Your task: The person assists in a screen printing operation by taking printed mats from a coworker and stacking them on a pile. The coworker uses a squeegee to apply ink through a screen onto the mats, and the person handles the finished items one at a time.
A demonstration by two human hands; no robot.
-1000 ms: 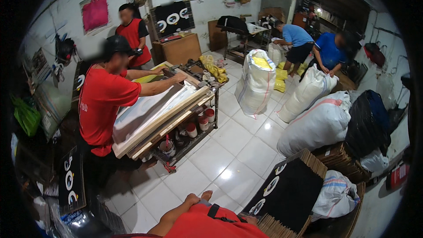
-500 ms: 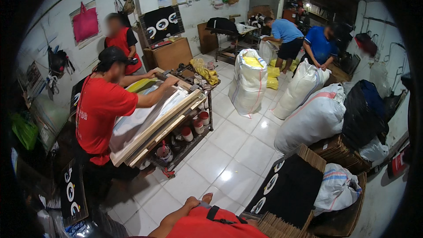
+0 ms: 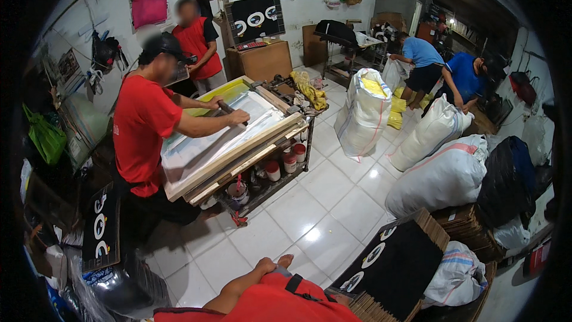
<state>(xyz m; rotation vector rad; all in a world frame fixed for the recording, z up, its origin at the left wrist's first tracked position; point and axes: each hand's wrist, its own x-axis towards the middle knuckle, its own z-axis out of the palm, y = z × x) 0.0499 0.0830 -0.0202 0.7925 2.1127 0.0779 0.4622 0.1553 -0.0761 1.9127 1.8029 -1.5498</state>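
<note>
My left hand [image 3: 266, 265] rests at the front of my red clothing [image 3: 268, 298], above my bare foot [image 3: 286, 260]. Its fingers look curled in; whether anything is inside them is hidden. My right hand does not show. Nearest on my right lies a black sheet [image 3: 390, 274] with white ring prints, on a stack of brown boards [image 3: 432, 229]. Across the floor, a co-worker in a red shirt [image 3: 143, 122] leans over a wood-framed printing screen [image 3: 202, 137], both hands on a squeegee [image 3: 232, 112].
Paint pots [image 3: 272, 170] stand on the bench's lower shelf. Large white sacks [image 3: 438, 170] and a black bag [image 3: 503, 173] line the right side. Two people in blue [image 3: 417, 49] bend over sacks at the back. Another person in red [image 3: 199, 42] stands by the wall.
My view has swung left, so the room sits further right in it. The co-worker's squeegee has moved from the screen's far end toward the worker. My left hand stays about where it was.
</note>
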